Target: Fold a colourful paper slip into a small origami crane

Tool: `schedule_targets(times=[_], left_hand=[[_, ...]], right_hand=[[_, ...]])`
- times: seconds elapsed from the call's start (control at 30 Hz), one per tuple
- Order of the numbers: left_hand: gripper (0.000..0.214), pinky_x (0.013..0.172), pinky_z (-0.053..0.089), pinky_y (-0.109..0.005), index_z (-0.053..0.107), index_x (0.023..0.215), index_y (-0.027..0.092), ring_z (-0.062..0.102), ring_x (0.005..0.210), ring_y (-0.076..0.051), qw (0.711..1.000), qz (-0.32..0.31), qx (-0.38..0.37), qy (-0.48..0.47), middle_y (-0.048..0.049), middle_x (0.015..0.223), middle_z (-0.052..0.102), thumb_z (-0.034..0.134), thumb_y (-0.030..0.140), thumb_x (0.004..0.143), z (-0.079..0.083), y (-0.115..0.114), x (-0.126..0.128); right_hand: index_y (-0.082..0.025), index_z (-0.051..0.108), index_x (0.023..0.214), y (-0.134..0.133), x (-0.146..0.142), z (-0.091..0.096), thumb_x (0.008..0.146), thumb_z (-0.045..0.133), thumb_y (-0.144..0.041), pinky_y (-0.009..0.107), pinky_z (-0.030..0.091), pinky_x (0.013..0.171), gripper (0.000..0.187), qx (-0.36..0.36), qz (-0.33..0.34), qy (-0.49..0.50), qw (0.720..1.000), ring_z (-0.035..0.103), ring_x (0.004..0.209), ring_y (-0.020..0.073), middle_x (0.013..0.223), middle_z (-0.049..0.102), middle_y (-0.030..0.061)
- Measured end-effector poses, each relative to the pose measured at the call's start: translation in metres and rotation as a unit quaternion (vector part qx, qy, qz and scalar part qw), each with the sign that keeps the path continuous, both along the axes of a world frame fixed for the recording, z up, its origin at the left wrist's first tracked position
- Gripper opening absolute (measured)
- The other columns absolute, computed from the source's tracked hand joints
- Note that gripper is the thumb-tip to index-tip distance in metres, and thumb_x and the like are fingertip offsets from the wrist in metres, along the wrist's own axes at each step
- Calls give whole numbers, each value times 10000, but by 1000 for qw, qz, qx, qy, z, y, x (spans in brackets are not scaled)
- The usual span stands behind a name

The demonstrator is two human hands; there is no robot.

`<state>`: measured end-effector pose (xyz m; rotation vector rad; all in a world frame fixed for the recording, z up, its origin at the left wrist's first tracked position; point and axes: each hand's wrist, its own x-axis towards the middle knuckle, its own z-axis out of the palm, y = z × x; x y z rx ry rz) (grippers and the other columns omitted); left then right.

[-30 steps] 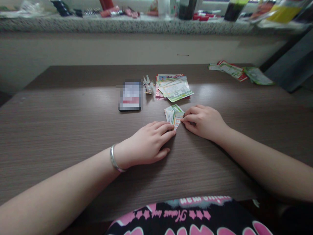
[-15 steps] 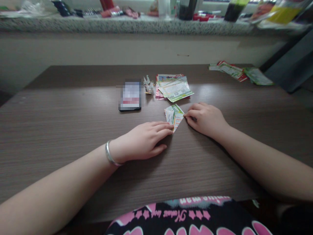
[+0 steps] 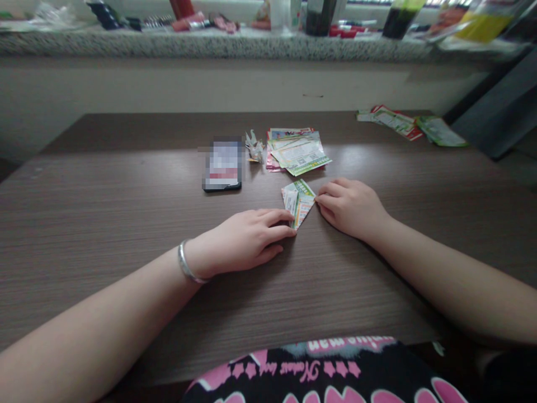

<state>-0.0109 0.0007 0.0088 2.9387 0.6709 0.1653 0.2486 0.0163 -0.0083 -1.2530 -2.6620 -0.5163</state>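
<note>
A small folded paper [image 3: 298,201], printed green and white, lies flat on the dark wooden table [image 3: 104,212]. My left hand [image 3: 241,243] lies on the table with its fingers stretched out, the fingertips pressing the paper's near tip. My right hand [image 3: 351,207] has its fingers curled and pressed together against the paper's right corner. A silver bangle [image 3: 185,264] sits on my left wrist.
Behind the paper lie a stack of printed leaflets [image 3: 298,149], a small folded paper crane [image 3: 255,146] and a phone [image 3: 223,165]. More leaflets [image 3: 394,119] sit at the far right. A stone ledge [image 3: 218,42] crowded with bottles runs along the back.
My right hand's fingertips slid from the paper's lower edge up to its right corner. My left hand drew back slightly towards me, still touching the paper's tip.
</note>
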Motion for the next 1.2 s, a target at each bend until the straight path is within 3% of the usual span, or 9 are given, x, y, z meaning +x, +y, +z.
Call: schedule_targets(times=[0.17, 0.33, 0.6, 1.2], left_hand=[[327, 1017, 467, -389, 582, 1208, 224, 545, 1190, -237, 1000, -7, -2, -9, -84, 1336, 524, 547, 232, 883, 0, 1, 0], [317, 1032, 452, -405, 578, 1206, 213, 531, 1201, -243, 1000, -6, -2, -9, -89, 1347, 516, 525, 252, 897, -3, 2, -1], [311, 1049, 439, -391, 594, 1193, 227, 527, 1206, -230, 999, -15, -25, -26, -87, 1347, 510, 545, 248, 886, 0, 3, -1], [318, 1079, 415, -394, 574, 1220, 238, 499, 1241, -237, 998, -20, -63, -7, -81, 1397, 460, 510, 250, 908, 2, 5, -3]], right_hand=[[-191, 691, 963, -4, -1, 3, 908, 478, -246, 347, 356, 710, 227, 17, -19, 39, 999, 559, 889, 217, 1007, 704, 67], [-235, 690, 994, -6, -8, 1, 913, 485, -244, 322, 427, 808, 221, -73, 177, 84, 978, 575, 940, 188, 1060, 703, 21], [-225, 672, 1056, -7, -13, 0, 890, 498, -212, 332, 457, 817, 241, -110, 239, 76, 962, 587, 972, 192, 1054, 691, 59], [-262, 617, 1156, -2, -4, 5, 940, 459, -237, 312, 447, 779, 269, -72, 245, -24, 966, 577, 999, 195, 1173, 656, 43]])
